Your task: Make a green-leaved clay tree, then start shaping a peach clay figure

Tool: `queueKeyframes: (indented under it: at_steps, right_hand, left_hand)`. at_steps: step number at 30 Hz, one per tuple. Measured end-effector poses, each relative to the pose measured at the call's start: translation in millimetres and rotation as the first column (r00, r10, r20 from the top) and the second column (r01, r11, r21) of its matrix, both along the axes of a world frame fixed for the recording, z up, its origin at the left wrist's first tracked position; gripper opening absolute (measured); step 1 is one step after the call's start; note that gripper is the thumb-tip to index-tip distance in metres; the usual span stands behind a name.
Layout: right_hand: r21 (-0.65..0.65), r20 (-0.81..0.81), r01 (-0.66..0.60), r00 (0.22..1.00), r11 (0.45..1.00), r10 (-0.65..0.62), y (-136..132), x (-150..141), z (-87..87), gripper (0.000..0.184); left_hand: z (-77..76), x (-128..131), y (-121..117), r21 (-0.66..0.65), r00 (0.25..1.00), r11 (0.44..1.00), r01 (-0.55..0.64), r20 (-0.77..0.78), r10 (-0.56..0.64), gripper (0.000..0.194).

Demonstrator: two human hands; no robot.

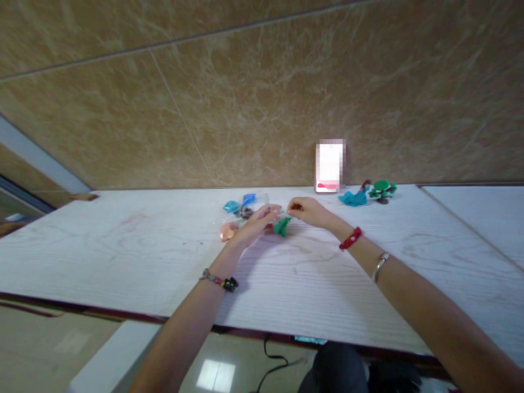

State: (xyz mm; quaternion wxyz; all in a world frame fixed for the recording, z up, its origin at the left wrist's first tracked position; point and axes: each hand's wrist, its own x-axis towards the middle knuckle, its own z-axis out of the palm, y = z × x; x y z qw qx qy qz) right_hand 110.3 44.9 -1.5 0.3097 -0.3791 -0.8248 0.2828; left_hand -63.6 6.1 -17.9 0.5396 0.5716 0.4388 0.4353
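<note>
My left hand (260,219) is at the middle of the white tabletop, its fingers reaching right with the thumb below. Between them is a clear plastic bag with a green lump of modelling clay (281,226) in its lower part. Just right of the bag's top, my right hand (306,210) is closed in a pinch; what its fingertips hold is too small to make out. Beside my left wrist lie more clear bags of clay: a peach lump (227,231), a light blue one (231,206), a darker blue one (248,199) and a dark grey one (246,212).
A lit phone (329,166) leans against the brown marbled wall. To its right stand a small figure in a blue dress (356,197) and a small green tree model (382,191). The white table's (311,295) front edge runs below my forearms, with a black cable (272,357) on the floor.
</note>
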Motion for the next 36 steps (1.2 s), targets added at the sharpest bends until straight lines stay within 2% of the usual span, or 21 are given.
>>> queueKeyframes:
  at_steps: [4,6,11,15,17,20,23,26,28,32,34,36]
  right_hand:
    - [0.046,0.054,0.070,0.996,0.997,-0.072,-10,-7,3.6,0.010]
    - [0.048,0.051,0.085,0.995,0.995,-0.088,-11,-9,4.7,0.008]
    - [0.043,-0.049,0.101,0.994,0.994,-0.099,-7,-6,3.3,0.006]
    - [0.049,-0.005,0.037,0.999,0.998,-0.037,-7,-7,-1.0,0.008]
    - [0.077,0.060,0.002,0.998,0.997,-0.007,-8,-8,-2.4,0.009]
    - [0.163,0.141,0.005,0.990,0.987,-0.028,-13,-11,-2.6,0.013]
    - [0.222,0.143,0.062,0.985,0.973,-0.095,-18,-16,-2.0,0.014]
    - [0.211,0.134,0.121,0.979,0.970,-0.152,-22,-20,-2.3,0.015]
    - [0.174,0.134,0.113,0.981,0.978,-0.137,-21,-19,-3.3,0.014]
    - [0.101,0.154,0.017,0.988,0.995,-0.033,-13,-13,-5.0,0.010]
    - [0.146,0.178,0.002,0.984,0.989,-0.028,-11,-11,-5.5,0.013]
    - [0.205,0.187,0.036,0.979,0.978,-0.075,-10,-9,-6.2,0.016]
  left_hand:
    - [-0.8,3,3,0.199,0.984,0.974,-0.112,-0.113,0.136,0.022]
    - [-1.3,3,4,0.244,0.979,0.960,-0.136,-0.114,0.167,0.019]
    - [-1.3,3,5,0.232,0.970,0.950,-0.208,-0.076,0.231,0.021]
    - [-3.3,3,5,0.237,0.950,0.943,-0.232,-0.153,0.272,0.020]
    - [-4.5,3,5,0.265,0.949,0.942,-0.205,-0.180,0.258,0.018]
    - [-4.5,6,4,0.383,0.924,0.916,-0.118,-0.294,0.242,0.013]
    - [-1.5,8,1,0.535,0.855,0.843,-0.054,-0.411,0.315,0.009]
    - [2.0,8,-2,0.620,0.814,0.784,-0.037,-0.437,0.383,0.011]
    - [2.8,7,-3,0.618,0.807,0.784,-0.053,-0.436,0.399,0.012]
    - [-1.2,6,0,0.569,0.809,0.815,-0.113,-0.423,0.408,0.014]
    - [-4.0,7,2,0.549,0.813,0.829,-0.109,-0.431,0.392,0.013]
    - [-4.8,7,4,0.549,0.808,0.832,-0.083,-0.452,0.379,0.014]
